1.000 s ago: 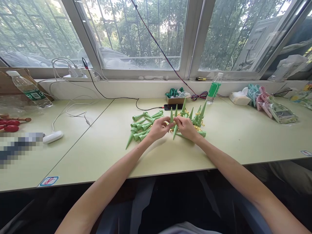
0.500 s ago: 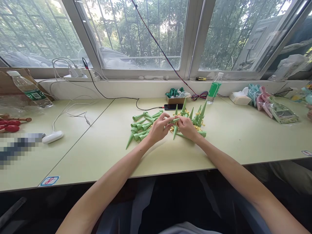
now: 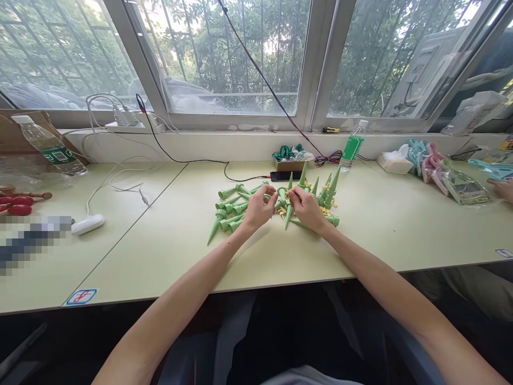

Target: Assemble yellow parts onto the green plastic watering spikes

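the left hand (image 3: 258, 209) is partly open, its fingers curved, with a gap between them and the thumb. the right hand (image 3: 308, 208) is just beside it, thumb and fingers pressed together at the tips; whatever small piece may be between them is too small to make out. a light green ribbed plastic collar piece (image 3: 282, 193) is between the two hands, close to the left fingertips. a slim light green plastic spike (image 3: 288, 216) lies just below the fingertips, pointing toward the near edge of the pale yellow-green flat desk (image 3: 172, 256).

to the left of the left hand is a loose pile of light green hollow plastic cones (image 3: 232, 208), lying at various angles. beyond and to the right of the right hand, light green pointed plastic cones with small yellow fittings (image 3: 332, 191) stand upright or tilted in a cluster.

past the hands lie a black flat phone (image 3: 280, 176) and a small brown cardboard box (image 3: 289, 165) holding green and clear crinkled material. farther right of the right hand stands a clear plastic bottle with a green label (image 3: 353, 144). at the far right edge, another person's hand (image 3: 504, 190) is by a light blue plastic item (image 3: 495, 169).
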`<move>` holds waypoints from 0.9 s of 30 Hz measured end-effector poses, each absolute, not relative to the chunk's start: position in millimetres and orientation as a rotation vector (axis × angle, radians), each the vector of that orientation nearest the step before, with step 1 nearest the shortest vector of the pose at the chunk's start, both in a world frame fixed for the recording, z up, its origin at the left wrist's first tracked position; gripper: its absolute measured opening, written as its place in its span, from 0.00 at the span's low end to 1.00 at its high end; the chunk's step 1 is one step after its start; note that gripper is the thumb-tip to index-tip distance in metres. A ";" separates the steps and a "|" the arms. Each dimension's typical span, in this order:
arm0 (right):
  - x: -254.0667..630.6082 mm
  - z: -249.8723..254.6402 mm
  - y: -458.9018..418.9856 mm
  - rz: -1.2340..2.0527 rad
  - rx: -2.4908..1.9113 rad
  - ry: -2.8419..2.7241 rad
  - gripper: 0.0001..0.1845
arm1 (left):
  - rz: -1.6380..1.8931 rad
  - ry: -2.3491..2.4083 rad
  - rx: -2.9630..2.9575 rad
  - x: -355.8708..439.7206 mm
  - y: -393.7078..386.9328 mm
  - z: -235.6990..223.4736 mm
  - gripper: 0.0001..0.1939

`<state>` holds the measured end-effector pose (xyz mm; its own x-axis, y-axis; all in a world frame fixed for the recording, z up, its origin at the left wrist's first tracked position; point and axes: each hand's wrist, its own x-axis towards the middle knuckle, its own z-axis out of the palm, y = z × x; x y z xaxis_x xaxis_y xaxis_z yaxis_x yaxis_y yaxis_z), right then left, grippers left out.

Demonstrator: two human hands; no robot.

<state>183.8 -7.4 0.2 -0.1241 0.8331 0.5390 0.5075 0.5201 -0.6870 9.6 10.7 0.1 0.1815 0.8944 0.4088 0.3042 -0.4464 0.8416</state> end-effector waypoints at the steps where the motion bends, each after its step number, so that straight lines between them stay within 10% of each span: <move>1: 184.0 0.6 -7.5 0.412 -1.125 -1.783 0.18 | 1.240 1.125 1.772 10.0 11.1 0.8 0.11; 8: 184.0 0.1 -7.9 0.389 -1.097 -1.830 0.17 | 0.937 0.910 1.433 10.1 5.1 8.9 0.29; 27: 186.6 -2.9 -8.4 0.458 -1.075 -1.775 0.27 | 1.035 0.815 1.742 7.7 4.8 5.2 0.23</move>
